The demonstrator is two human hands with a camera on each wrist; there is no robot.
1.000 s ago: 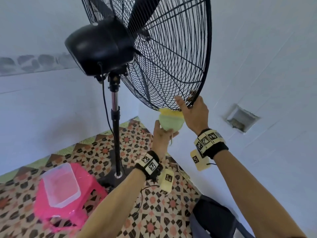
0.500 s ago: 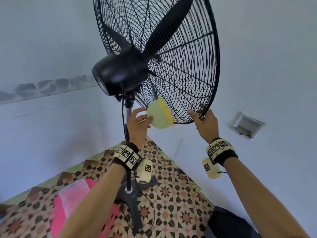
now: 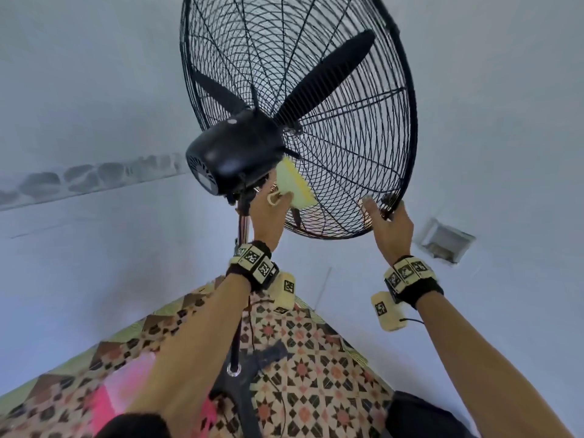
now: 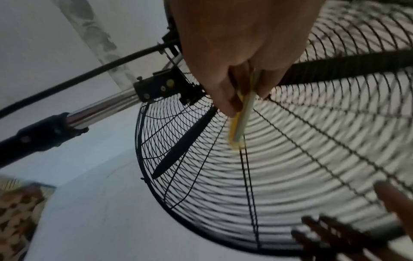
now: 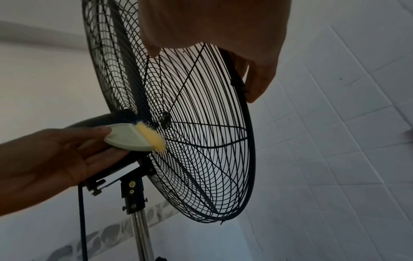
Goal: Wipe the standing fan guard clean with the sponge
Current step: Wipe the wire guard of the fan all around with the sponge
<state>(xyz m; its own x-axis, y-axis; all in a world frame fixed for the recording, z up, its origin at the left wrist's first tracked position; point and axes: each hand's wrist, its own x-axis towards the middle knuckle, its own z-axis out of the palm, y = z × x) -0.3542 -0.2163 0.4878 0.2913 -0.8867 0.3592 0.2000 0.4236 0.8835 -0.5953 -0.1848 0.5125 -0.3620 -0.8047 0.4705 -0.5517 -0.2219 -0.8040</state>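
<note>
Since the earlier frames the left hand [image 3: 267,216] has carried the sponge [image 3: 295,186] from the bottom edge of the fan guard [image 3: 347,172] up the back of the cage, and it now sits just beside the black motor housing [image 3: 234,153], at the inner end of the wires. That hand's fingers and thumb are curled round the pale body of the sponge, and the yellow face is pressed against the rear wires, as the right wrist view shows plainly. The right hand [image 3: 390,226] grips the lower right rim of the guard, thumb on the back wires and fingers wrapped over the outer ring, steadying the fan head; it holds the rim and nothing else. The sponge's long axis lies roughly along the wire spokes, pointing from the hub outward toward the rim, and most of the unwiped cage seems to lie above and to the right of it, away from the left hand's grip. By my judgement the next stroke wants to run outward from the hub along the spokes, with the left hand the only one placed to make it, while the right keeps the guard from swinging on the metal pole [image 3: 243,222]. Below stand a patterned tiled floor [image 3: 316,358] and something pink, blurred.
</note>
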